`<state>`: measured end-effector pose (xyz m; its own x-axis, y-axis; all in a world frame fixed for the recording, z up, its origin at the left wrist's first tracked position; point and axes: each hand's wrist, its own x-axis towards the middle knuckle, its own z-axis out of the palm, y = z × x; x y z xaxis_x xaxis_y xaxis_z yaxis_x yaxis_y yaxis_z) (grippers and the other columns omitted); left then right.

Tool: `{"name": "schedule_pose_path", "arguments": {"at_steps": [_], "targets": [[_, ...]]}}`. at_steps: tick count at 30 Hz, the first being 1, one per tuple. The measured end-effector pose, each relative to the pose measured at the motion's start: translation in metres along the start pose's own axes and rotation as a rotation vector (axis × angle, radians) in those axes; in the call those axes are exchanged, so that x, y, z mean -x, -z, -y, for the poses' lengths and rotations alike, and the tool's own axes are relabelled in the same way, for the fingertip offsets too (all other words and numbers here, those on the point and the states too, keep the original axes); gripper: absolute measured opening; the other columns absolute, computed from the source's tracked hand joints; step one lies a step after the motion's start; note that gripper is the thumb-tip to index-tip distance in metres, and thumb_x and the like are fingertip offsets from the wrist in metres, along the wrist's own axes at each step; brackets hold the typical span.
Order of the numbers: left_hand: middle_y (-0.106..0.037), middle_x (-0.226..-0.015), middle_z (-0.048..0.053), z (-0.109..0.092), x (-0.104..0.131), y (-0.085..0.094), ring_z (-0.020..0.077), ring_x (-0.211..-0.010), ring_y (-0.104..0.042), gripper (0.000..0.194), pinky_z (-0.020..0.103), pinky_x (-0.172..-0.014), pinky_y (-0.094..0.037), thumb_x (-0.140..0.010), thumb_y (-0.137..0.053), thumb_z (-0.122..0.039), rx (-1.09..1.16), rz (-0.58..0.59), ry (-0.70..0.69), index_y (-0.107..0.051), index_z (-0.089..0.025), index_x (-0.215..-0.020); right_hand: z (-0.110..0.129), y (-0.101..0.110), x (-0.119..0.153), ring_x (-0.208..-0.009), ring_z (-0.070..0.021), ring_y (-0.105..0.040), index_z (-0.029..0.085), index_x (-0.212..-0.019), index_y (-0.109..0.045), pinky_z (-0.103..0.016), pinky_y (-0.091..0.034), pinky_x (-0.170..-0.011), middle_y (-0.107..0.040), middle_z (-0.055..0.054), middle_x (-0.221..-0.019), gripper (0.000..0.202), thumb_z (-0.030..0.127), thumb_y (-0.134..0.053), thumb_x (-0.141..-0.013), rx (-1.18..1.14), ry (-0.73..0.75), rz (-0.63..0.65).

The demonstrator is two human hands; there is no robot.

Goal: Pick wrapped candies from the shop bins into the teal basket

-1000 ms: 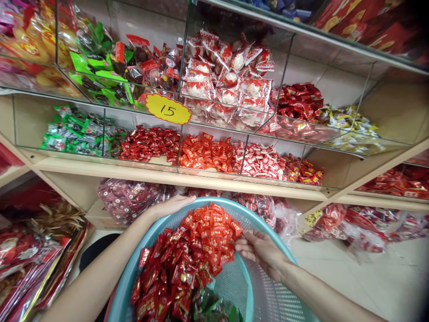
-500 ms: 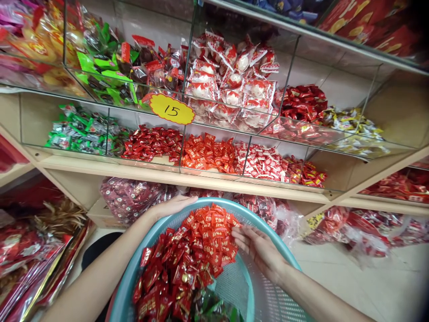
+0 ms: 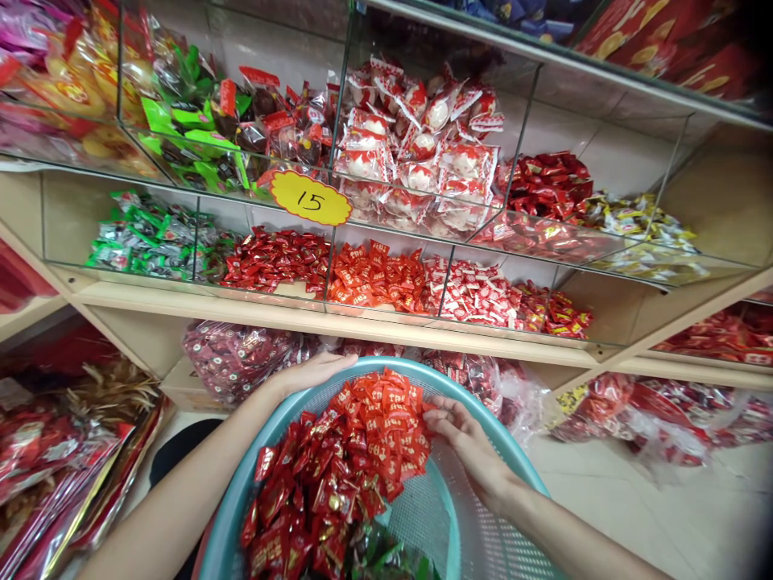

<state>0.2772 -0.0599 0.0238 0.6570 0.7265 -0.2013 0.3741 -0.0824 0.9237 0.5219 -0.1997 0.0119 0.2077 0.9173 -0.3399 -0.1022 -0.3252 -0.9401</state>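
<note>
A teal plastic basket [image 3: 444, 379] with mesh sides fills the lower middle. Bright red-orange wrapped candies [image 3: 386, 411] lie heaped at its far side, darker red wrapped candies [image 3: 314, 483] at its left, and green-wrapped sweets [image 3: 386, 552] at the near bottom. My left hand [image 3: 317, 370] holds the basket's far left rim, its fingertips partly hidden. Inside the basket, at the right edge of the red-orange heap, my right hand [image 3: 459, 431] has its fingers loosely bent and apart, the tips touching the candies; I see nothing gripped in it.
Glass-fronted shelf bins hold red-orange candies [image 3: 378, 278], red candies [image 3: 281, 258] and green-and-white candies [image 3: 148, 234]. A yellow price tag [image 3: 311, 198] marked 15 hangs on the upper glass. Bagged sweets [image 3: 241, 354] sit under the wooden shelf edge [image 3: 290, 316]. More bags [image 3: 640, 411] lie on the right.
My right hand has shifted slightly to the right along the edge of the red-orange heap, fingers bending a little more. My left hand stays on the rim.
</note>
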Motion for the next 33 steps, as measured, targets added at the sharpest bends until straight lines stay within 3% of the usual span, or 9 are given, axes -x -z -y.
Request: {"name": "schedule_pose_path", "arguments": {"at_steps": [6, 11, 19, 28, 31, 33], "targets": [[-0.058, -0.117, 0.001, 0.003, -0.001, 0.001, 0.0219, -0.111, -0.049, 0.059, 0.026, -0.093, -0.035, -0.076, -0.042, -0.061, -0.002, 0.010, -0.010, -0.061, -0.017, -0.111, -0.002, 0.002, -0.005, -0.076, -0.0130, -0.058, 0.015, -0.099, -0.054, -0.025, -0.043, -0.079, -0.064, -0.002, -0.078, 0.035, 0.024, -0.063, -0.066, -0.003, -0.014, -0.024], [-0.060, -0.114, 0.001, 0.004, -0.001, 0.000, 0.0222, -0.110, -0.050, 0.059, 0.027, -0.092, -0.036, -0.076, -0.043, -0.061, 0.018, 0.018, -0.004, -0.061, -0.017, -0.110, 0.001, 0.002, -0.003, -0.082, -0.0139, -0.059, 0.015, -0.097, -0.056, -0.026, -0.043, -0.083, -0.064, -0.003, -0.086, 0.032, 0.026, -0.063, -0.067, -0.035, -0.011, -0.036], [-0.061, -0.112, 0.001, 0.001, -0.001, 0.000, 0.0223, -0.109, -0.050, 0.060, 0.027, -0.091, -0.037, -0.075, -0.043, -0.062, 0.023, 0.019, 0.010, -0.061, -0.017, -0.110, 0.010, -0.004, -0.011, -0.088, -0.0138, -0.059, 0.015, -0.093, -0.059, -0.026, -0.040, -0.087, -0.065, -0.005, -0.091, 0.030, 0.029, -0.065, -0.067, -0.014, 0.060, 0.027], [-0.060, -0.113, 0.001, 0.003, -0.002, 0.001, 0.0214, -0.107, -0.052, 0.059, 0.027, -0.093, -0.035, -0.075, -0.043, -0.062, 0.027, 0.025, -0.001, -0.062, -0.018, -0.109, 0.004, 0.004, -0.007, -0.085, -0.0152, -0.060, 0.015, -0.091, -0.060, -0.028, -0.042, -0.085, -0.066, -0.005, -0.089, 0.028, 0.032, -0.064, -0.069, -0.025, 0.012, 0.052], [-0.060, -0.113, 0.001, 0.002, -0.001, 0.001, 0.0213, -0.106, -0.052, 0.059, 0.027, -0.094, -0.035, -0.075, -0.043, -0.062, 0.033, 0.022, 0.009, -0.062, -0.017, -0.108, 0.013, 0.001, -0.003, -0.079, -0.0148, -0.060, 0.016, -0.085, -0.060, -0.027, -0.044, -0.079, -0.066, -0.004, -0.083, 0.024, 0.033, -0.063, -0.068, 0.028, 0.036, 0.042], [-0.061, -0.113, 0.002, 0.001, 0.000, 0.001, 0.0214, -0.106, -0.053, 0.060, 0.027, -0.092, -0.036, -0.075, -0.042, -0.063, 0.048, 0.038, 0.017, -0.062, -0.017, -0.107, 0.028, -0.005, -0.003, -0.075, -0.0147, -0.059, 0.017, -0.080, -0.060, -0.026, -0.044, -0.075, -0.065, -0.003, -0.078, 0.020, 0.032, -0.062, -0.068, 0.122, 0.139, 0.035]]}}
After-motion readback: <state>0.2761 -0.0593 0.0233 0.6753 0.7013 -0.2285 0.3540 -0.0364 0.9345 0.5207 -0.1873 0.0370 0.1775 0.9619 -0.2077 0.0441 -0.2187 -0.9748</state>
